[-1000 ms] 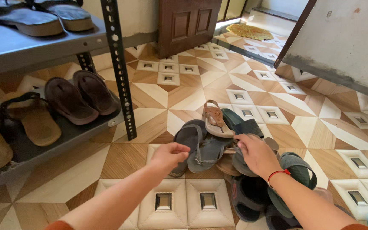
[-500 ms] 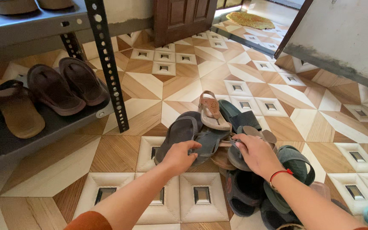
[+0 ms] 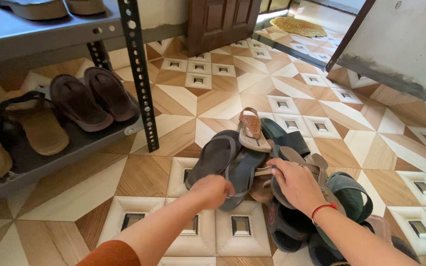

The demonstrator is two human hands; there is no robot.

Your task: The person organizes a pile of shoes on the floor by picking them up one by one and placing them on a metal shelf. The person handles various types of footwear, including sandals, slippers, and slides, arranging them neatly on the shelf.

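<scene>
A home entryway, apparently: a metal shoe rack lined with sandals; loose footwear heaped on patterned floor tiles; a wooden door and doormat beyond.

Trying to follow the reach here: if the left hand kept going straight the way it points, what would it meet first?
The left hand points away from the person into the pile, so it would likely meet the grey flip-flops first; it already looks to be touching their near ends, though depth is unclear.

A patterned tile floor carries a heap of sandals, some piled on others. Beside it a grey metal shelf holds brown sandals near its front corner post and tan sandals further along.
</scene>
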